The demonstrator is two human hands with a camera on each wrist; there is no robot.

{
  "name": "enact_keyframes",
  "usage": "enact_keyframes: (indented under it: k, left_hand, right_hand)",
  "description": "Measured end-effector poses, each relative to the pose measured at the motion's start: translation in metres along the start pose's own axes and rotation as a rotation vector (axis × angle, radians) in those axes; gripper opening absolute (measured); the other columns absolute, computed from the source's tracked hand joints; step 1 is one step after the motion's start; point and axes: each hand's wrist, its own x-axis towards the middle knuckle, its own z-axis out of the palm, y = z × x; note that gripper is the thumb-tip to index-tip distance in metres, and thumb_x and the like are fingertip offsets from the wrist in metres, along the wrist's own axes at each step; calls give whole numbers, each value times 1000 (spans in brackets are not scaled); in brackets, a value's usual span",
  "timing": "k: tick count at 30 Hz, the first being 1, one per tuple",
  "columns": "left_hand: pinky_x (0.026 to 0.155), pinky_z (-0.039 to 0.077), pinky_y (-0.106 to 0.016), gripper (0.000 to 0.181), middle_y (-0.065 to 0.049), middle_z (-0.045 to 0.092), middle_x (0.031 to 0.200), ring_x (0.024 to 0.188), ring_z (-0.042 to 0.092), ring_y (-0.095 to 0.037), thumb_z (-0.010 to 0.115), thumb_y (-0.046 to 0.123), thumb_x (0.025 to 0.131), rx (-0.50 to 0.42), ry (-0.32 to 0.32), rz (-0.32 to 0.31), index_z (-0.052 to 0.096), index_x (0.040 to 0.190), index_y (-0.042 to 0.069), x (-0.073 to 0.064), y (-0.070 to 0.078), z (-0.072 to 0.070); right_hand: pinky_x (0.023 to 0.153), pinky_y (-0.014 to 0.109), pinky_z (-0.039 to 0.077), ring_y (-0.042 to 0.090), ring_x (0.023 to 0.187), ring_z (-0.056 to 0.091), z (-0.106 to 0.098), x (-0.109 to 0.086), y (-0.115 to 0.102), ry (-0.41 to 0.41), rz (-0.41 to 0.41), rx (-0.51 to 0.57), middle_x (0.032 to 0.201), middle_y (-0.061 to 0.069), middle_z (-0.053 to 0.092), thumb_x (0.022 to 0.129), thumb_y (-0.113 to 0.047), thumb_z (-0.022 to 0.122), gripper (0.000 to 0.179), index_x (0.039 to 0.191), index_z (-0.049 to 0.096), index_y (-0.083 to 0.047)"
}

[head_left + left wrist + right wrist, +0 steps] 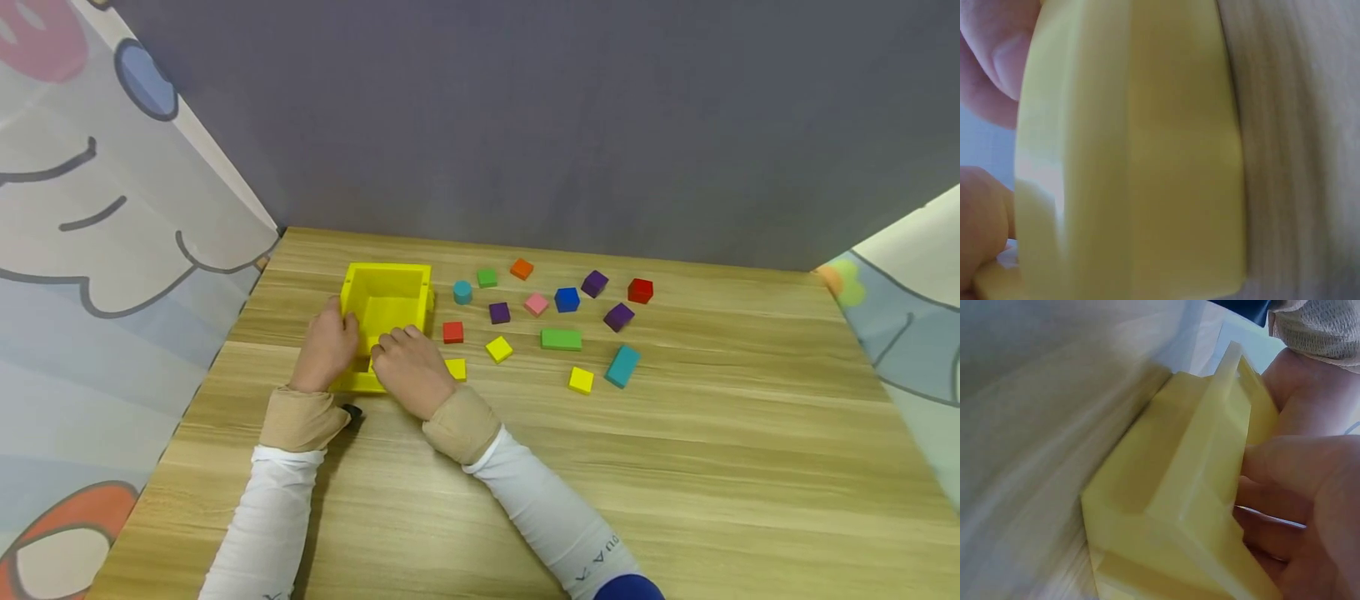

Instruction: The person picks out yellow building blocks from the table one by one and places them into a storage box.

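Note:
A yellow open-topped bin stands at the left of the wooden table. My left hand holds its left wall, with fingertips bent over the rim in the left wrist view. My right hand reaches over the near right corner, its fingers curled at the rim and partly hidden inside. In the right wrist view, the thumb and fingers lie against the yellow wall. A yellow block lies just beside the right hand, and a red block lies right of the bin.
Several coloured blocks lie scattered right of the bin, among them a green bar, a teal block, a blue cube and a red block. A blue cylinder stands near the bin. A grey panel rises behind the table.

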Motion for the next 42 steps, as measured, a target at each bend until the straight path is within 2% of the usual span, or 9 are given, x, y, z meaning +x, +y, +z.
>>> enact_keyframes:
  k: [4, 10, 16, 20, 28, 34, 38, 42]
  left_hand:
    - [59, 46, -44, 30, -31, 57, 89, 72, 54, -36, 33, 10, 102, 0, -1, 1, 47, 112, -15, 0, -1, -1]
    - [58, 47, -41, 33, -32, 58, 94, 73, 54, -35, 32, 11, 103, -15, -23, -16, 46, 117, -15, -1, -1, -2]
    - [57, 46, -40, 33, -32, 57, 94, 72, 54, -35, 32, 12, 103, -13, -27, -20, 45, 118, -15, -1, -1, -1]
    - [55, 45, -39, 35, -32, 57, 94, 70, 54, -34, 32, 13, 103, -15, -40, -25, 43, 121, -15, 0, -1, -1]
    - [52, 43, -35, 34, -26, 54, 87, 65, 51, -31, 32, 14, 104, -16, -57, -23, 43, 120, -14, 2, -3, -3]
    - [52, 42, -35, 33, -24, 52, 85, 65, 50, -31, 31, 13, 103, -21, -50, -5, 44, 117, -14, 3, -5, -2]
    - [52, 42, -35, 34, -25, 53, 85, 65, 50, -31, 31, 14, 104, -20, -60, -7, 44, 118, -14, 2, -4, -3]
    - [53, 42, -36, 35, -27, 54, 88, 66, 50, -31, 31, 14, 104, -24, -65, -10, 43, 120, -15, 2, -2, -4]
  right_hand:
    - [87, 27, 44, 14, 90, 57, 1, -2, 2, 45, -25, 52, 94, -4, 65, 102, -17, 53, 20, 104, 73, -13]
    - [88, 25, 45, 15, 94, 54, 1, -8, 9, 100, -52, 183, 102, -1, 63, 101, -18, 52, 20, 108, 70, -11]
    - [95, 24, 45, 16, 108, 55, 1, -19, 15, 137, -61, 249, 115, 1, 62, 101, -16, 54, 21, 114, 70, -11]
    - [96, 23, 46, 18, 117, 52, 1, -28, 20, 158, -44, 275, 123, 4, 59, 99, -15, 58, 23, 119, 68, -9]
    - [99, 26, 47, 21, 118, 52, 0, -45, 37, 231, 29, 338, 128, 10, 54, 94, -15, 67, 36, 127, 60, -2]
    - [102, 30, 45, 23, 119, 52, 3, -59, 52, 182, 115, 450, 128, 11, 54, 90, -26, 74, 52, 130, 55, 1]
    - [101, 32, 46, 23, 119, 51, 5, -69, 60, 105, 188, 489, 127, 10, 54, 89, -33, 75, 58, 131, 54, 0]
    - [108, 39, 43, 29, 130, 48, 5, -77, 65, 7, 245, 517, 135, 14, 53, 88, -34, 76, 59, 132, 54, -2]
